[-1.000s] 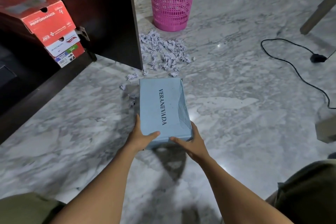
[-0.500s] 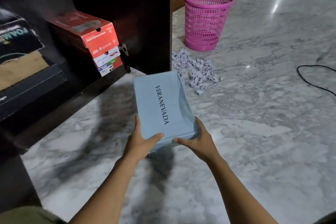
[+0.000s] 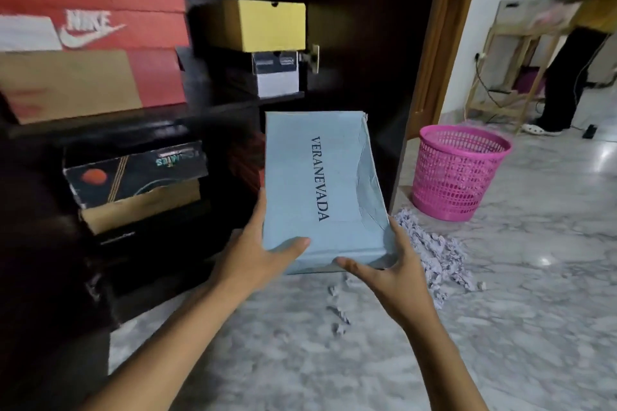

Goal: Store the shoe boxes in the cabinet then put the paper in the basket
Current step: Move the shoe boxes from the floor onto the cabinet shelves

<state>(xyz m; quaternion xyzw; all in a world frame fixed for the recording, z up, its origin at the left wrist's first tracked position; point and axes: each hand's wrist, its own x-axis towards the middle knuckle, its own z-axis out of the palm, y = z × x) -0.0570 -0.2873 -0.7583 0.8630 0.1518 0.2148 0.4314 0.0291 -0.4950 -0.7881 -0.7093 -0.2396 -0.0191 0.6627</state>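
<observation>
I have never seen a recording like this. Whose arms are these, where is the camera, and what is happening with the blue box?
There is no machine here. These are a person's two bare arms, filmed by one wide-angle camera worn on their head, which looks forward and down. The left hand and right hand grip the near end of a pale blue shoe box marked VERANEVADA and hold it in the air in front of a dark cabinet. The shelves already hold other shoe boxes, such as a red Nike box and a yellow box. On the marble floor lies a heap of crumpled paper, with a pink basket standing beside it.
</observation>
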